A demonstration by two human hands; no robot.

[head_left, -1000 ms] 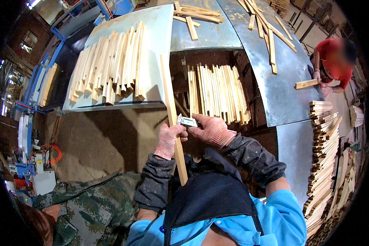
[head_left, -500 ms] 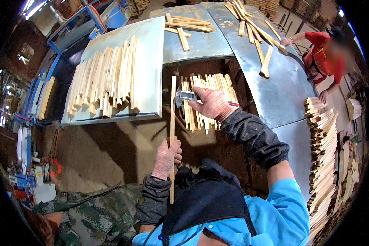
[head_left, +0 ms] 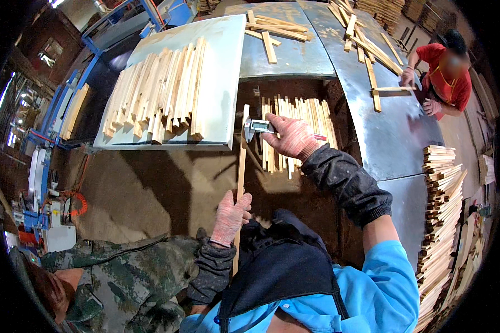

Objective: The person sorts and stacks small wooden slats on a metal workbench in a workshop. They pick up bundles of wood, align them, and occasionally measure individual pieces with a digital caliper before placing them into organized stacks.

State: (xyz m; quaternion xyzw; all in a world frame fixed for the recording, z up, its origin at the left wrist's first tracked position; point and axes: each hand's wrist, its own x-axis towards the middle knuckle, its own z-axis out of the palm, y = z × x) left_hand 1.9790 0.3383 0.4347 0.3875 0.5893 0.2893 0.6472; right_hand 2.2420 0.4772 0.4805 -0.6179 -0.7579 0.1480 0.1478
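Observation:
My left hand [head_left: 230, 216], in a worn pink glove, grips a long thin wooden strip [head_left: 241, 161] near its lower part and holds it pointing away from me. My right hand [head_left: 290, 137], gloved too, holds a digital caliper [head_left: 257, 127] whose jaws sit against the strip close to its far end. Just beyond the right hand lies a bundle of similar wooden strips [head_left: 300, 119] in a dark recess between the tables.
A pale board [head_left: 222, 72] at upper left carries several wooden strips [head_left: 161, 91]. A grey metal table [head_left: 394, 133] curves along the right, with loose strips and a person in red [head_left: 447, 75] working there. Stacked strips [head_left: 441, 211] stand at right. A person in camouflage [head_left: 116, 277] sits lower left.
The strip has swung from slanting to nearly straight ahead. My right hand carried the caliper up from mid-strip to its far end. My left hand slid down toward the near end.

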